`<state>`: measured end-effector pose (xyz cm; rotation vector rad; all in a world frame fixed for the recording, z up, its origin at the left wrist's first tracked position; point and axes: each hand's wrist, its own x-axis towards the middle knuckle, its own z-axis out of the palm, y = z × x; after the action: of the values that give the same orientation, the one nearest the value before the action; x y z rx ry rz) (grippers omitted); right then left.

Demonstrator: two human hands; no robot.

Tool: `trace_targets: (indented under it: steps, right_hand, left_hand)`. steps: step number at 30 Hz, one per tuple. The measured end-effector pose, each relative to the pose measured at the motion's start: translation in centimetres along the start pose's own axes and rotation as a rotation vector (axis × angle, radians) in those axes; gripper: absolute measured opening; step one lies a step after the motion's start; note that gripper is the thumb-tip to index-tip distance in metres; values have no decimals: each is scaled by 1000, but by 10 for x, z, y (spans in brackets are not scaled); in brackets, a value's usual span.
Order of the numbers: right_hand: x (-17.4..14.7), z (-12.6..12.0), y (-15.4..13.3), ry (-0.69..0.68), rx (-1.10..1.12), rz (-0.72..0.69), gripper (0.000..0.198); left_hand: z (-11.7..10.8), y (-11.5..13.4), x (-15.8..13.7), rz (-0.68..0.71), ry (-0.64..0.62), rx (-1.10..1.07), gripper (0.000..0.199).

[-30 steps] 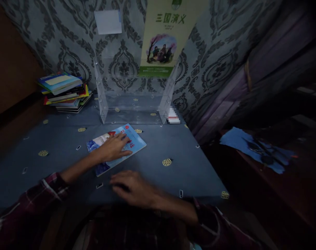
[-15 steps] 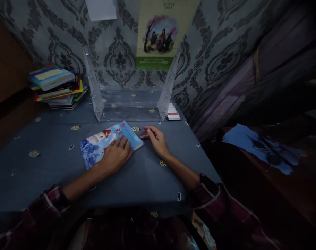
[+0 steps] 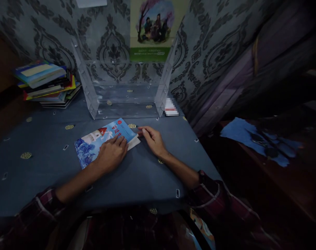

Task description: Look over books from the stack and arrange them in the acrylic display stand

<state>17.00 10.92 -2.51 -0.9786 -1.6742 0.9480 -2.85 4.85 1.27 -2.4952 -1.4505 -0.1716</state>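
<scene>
One clear rack (image 3: 86,85) stands at the back of the table (image 3: 147,180). It carries one green-edged book (image 3: 155,31) at its upper right, its top cut off by the frame. One white card (image 3: 91,2) shows at the upper left; whether it sits in the rack or against the wall cannot be determined.

One blue book (image 3: 102,135) lies on the table in front of the rack, face up and set at a slant. Two hands attend it. The left hand (image 3: 112,152) rests palm down on the cover, fingers extended and slightly bent, pressing rather than grasping. The right hand (image 3: 154,140) is at the book's right corner, thumb and fingers close together; whether they pinch the cover or merely meet its edge cannot be told. The cover is raised along that side, exposing white pages.

One stack (image 3: 48,86) of books, several high, stands at the table's left; the exact number is not countable. One pixelated item (image 3: 170,107) lies beside the rack's right foot. One blue cloth (image 3: 233,133) lies off to the right, bearing dark objects too dim to count.
</scene>
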Motion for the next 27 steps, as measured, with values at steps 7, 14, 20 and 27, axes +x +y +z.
trace_targets:
  steps: [7,14,20,27]
  right_hand:
    - [0,-1,0,11,13,0,45]
    - [0,-1,-2,64,-13,-69,42]
    - [-6,-3,-11,21,-219,-198,36]
    - [-8,-1,-8,-153,-447,-245,32]
  left_hand:
    - [-6,1,2,-21,-52,-20,29]
    - [-7,4,1,-46,-82,-24,29]
    - [2,7,-5,-35,-56,4,32]
    - [1,-10,-11,6,-12,-134,34]
